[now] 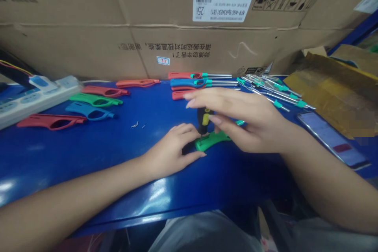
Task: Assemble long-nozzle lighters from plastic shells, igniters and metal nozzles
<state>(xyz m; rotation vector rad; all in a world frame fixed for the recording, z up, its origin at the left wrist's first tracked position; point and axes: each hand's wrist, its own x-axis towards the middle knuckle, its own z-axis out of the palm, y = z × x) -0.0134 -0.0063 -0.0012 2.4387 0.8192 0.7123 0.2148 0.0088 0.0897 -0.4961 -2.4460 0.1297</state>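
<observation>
A green gas lighter (215,138) lies on the blue table, its handle end toward the left. My left hand (173,149) is closed about that end, with thumb and fingers on either side. Above it, my right hand (248,120) grips a black and yellow screwdriver (203,121) from the top, thumb and fingers on its handle. The screwdriver stands nearly upright, its tip on the green body near the left end. Whether a screw sits under the tip is too small to tell. Most of the lighter's rod is hidden behind my right hand.
Loose screws (135,125) lie left of my hands. Red, green and blue lighter shells (88,112) lie farther left beside a white power strip (38,96). Lighters with rods (191,82), metal rods (274,88), a phone (333,139) and a cardboard box (100,47) surround the work.
</observation>
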